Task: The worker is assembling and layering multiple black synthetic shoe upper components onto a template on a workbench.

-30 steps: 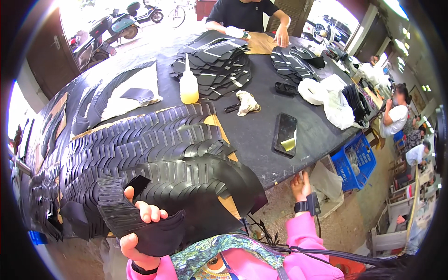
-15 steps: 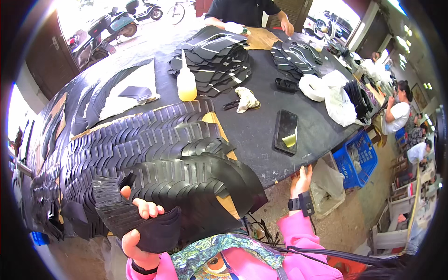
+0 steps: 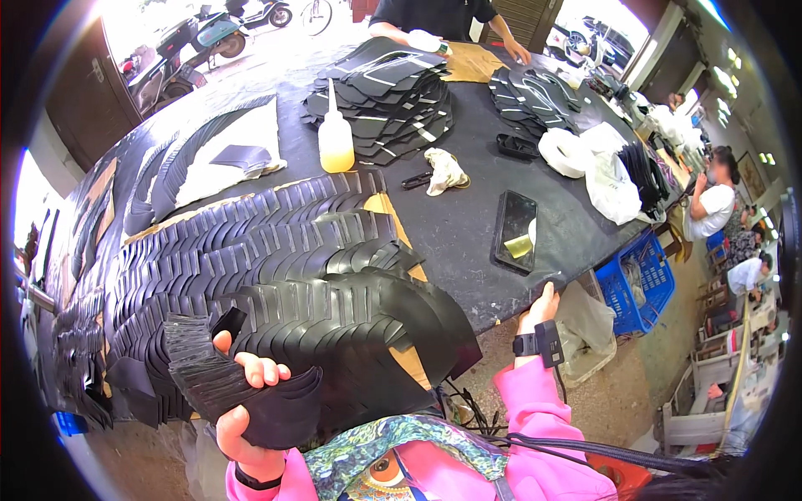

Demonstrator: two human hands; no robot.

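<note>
My left hand [image 3: 251, 409] is closed on a fanned stack of black leather pieces [image 3: 280, 409], thumb below and fingers across the top. The stack is held over the near edge of the table, in front of overlapping rows of similar black leather pieces [image 3: 334, 301]. My right hand [image 3: 539, 311] is at the table's right front edge, just below a black phone [image 3: 511, 234]. It appears to hold nothing; its visible fingers are loosely stretched, and some are partly hidden.
A squeeze bottle of yellow liquid [image 3: 336, 146] stands beside stacked black cut pieces [image 3: 384, 100]. A crumpled cloth [image 3: 445, 173], a white roll [image 3: 562, 153] and a plastic bag [image 3: 612, 179] lie right of it. Across the table is another person [image 3: 434, 17]. A blue crate [image 3: 639, 280] sits off the right edge.
My right hand has shifted slightly upward at the table edge, with less of its fingers showing. The left hand keeps its hold on the leather stack, nearly still.
</note>
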